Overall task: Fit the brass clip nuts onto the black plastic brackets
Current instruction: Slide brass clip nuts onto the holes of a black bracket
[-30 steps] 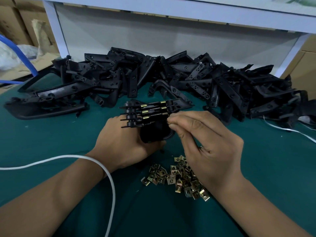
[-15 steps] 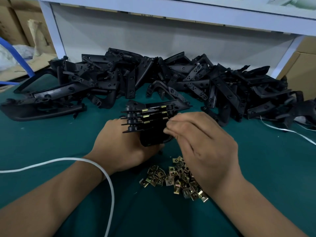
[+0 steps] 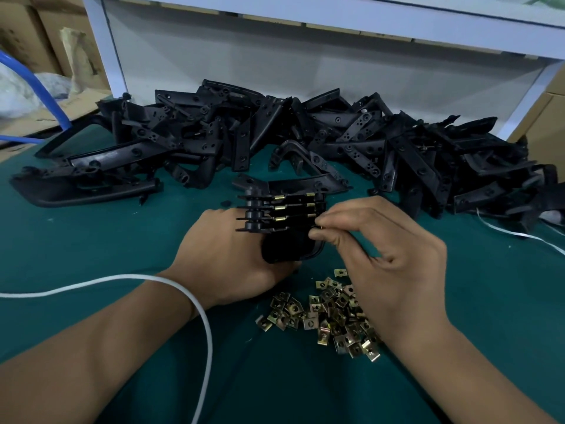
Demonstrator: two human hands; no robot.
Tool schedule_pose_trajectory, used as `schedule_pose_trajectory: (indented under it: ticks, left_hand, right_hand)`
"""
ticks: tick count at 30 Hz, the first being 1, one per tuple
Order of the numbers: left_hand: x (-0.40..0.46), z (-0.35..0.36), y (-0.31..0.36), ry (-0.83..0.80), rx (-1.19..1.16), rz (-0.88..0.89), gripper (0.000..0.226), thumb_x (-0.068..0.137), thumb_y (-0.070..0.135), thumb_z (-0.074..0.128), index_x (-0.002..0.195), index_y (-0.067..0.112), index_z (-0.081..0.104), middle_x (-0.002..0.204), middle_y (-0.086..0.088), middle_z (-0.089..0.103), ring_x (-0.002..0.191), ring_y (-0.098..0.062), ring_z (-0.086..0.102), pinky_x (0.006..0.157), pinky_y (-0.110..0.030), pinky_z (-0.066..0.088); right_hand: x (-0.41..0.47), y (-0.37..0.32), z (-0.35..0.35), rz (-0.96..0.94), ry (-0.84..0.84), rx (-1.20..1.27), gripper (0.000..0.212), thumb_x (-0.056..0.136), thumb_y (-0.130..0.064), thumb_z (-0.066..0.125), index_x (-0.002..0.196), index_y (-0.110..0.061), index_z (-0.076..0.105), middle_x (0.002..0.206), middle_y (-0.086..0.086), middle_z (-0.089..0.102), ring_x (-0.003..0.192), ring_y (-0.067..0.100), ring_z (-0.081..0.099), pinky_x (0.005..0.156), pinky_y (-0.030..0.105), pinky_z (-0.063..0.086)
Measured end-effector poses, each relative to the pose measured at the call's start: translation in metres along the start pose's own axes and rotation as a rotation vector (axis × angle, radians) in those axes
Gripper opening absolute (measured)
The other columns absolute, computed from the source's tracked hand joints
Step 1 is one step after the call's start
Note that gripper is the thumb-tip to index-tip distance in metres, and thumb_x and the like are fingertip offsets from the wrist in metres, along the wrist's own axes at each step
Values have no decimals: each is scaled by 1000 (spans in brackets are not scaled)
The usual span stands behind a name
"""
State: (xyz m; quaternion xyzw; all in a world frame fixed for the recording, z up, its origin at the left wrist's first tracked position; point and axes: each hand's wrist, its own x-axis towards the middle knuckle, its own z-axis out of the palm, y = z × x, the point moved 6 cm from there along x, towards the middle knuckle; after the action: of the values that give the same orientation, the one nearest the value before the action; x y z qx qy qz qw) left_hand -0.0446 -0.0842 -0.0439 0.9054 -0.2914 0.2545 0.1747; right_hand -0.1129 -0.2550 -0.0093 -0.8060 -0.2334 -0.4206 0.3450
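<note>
Here the left hand (image 3: 226, 258) grips a stack of black plastic brackets (image 3: 281, 215) upright above the green mat (image 3: 91, 240), several brass clips already showing along their edges. The right hand (image 3: 394, 264) pinches one brass clip nut (image 3: 320, 227) against the stack's right edge. Loose clip nuts (image 3: 324, 316) lie heaped just below both hands; a big bracket pile (image 3: 305, 139) spreads behind. A white cord (image 3: 122, 278) crosses the left wrist.

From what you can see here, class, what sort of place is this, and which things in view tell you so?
Probably a small factory assembly bench. A big heap of identical black plastic brackets lies on a green mat, a pile of loose brass clip nuts sits by the hands, and cardboard boxes stand behind.
</note>
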Motion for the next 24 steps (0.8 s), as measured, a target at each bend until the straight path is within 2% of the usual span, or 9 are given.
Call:
schedule_pose_trajectory:
  ticks: [3,8,13,18,24]
  left_hand:
    - [-1,0,0,2,7,-14,42,76,68,59,105,41,70,86,12,72,74,-19,69,57,-28,49]
    - [-1,1,-2,-33,-5,-50,52,79,73,49,112,40,71,95,13,73,86,-16,70,66,-33,55]
    - [-1,-2,1,4,-15,-22,45,77,67,62,111,39,72,92,11,74,82,-20,70,63,-36,57]
    - [-2,2,0,-15,-8,-14,54,79,73,51,117,40,71,98,12,75,89,-19,71,68,-38,57]
    - [-2,1,-1,8,-61,8,51,77,72,57,117,42,69,100,15,74,89,-17,71,70,-36,59]
  right_hand:
    - [0,0,-1,7,17,24,5,86,-5,85,88,-7,81,93,0,75,94,13,73,85,27,58]
    - [2,-1,1,29,28,64,6,86,-7,86,88,-6,80,92,1,75,93,14,73,85,26,57]
    - [4,-4,0,-76,-37,-21,3,90,-9,82,91,-6,82,93,2,74,93,16,73,83,32,59]
    - [5,-2,-2,-58,-56,33,4,87,-7,85,89,-5,82,93,3,75,92,19,73,83,34,59]
    - [6,-5,-2,-106,-79,32,3,87,-7,85,88,-7,82,94,2,76,94,19,73,85,31,57]
